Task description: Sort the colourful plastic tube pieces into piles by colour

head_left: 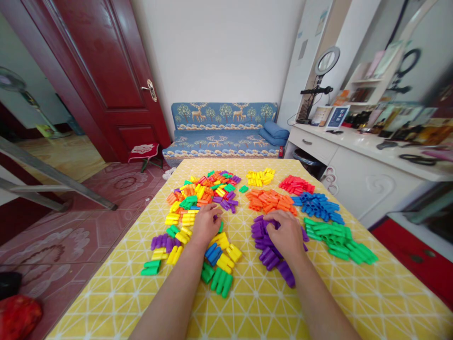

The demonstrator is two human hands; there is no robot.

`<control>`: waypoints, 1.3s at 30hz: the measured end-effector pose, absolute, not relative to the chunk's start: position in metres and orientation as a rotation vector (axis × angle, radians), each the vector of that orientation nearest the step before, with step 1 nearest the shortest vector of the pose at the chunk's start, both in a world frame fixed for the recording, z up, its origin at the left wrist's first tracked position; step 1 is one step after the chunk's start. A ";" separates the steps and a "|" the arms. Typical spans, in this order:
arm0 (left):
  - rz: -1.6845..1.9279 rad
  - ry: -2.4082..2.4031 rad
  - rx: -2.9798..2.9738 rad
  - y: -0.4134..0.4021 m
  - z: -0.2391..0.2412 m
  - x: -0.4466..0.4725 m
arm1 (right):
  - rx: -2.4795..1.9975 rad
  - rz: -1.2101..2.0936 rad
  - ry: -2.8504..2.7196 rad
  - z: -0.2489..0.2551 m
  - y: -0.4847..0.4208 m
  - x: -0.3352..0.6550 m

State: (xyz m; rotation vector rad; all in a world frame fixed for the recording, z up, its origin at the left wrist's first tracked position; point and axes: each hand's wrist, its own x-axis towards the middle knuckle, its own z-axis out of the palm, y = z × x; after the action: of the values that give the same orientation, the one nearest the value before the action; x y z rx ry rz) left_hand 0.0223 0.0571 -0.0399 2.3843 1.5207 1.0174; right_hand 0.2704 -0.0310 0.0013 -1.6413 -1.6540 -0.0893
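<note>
Fingers curled, grip unclear — purple pieces beneath right hand, mixed-colour pieces around left hand.

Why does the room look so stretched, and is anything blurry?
Head view: the red door leans, probably from a wide-angle lens; same view: the clutter near the right edge looks smeared, while the purple pieces by the right hand look crisper.

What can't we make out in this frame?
All head view:
Whether the left hand grips anything: its back hides the palm.
Count of the purple tubes at the right hand: the hand covers some.
Lettering on the blue, white-bordered card: too small.
Full shape of the red bundle: cut off by the left edge.
</note>
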 end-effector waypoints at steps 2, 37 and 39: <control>1.027 1.540 2.312 0.057 -0.041 0.023 | -1.595 -0.096 -1.654 0.001 -0.032 0.265; 0.886 0.516 1.276 0.025 0.000 0.034 | -1.108 0.278 -1.751 -0.005 -0.045 0.198; 0.874 0.507 1.305 0.023 -0.001 0.037 | -1.115 0.263 -1.767 -0.005 -0.045 0.198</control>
State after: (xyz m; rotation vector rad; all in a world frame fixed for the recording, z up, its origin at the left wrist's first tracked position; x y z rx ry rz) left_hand 0.0368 0.0233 -0.0006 1.3048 0.5071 0.8737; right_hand 0.1981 -0.0453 -0.0052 -1.1151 -1.7667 0.2632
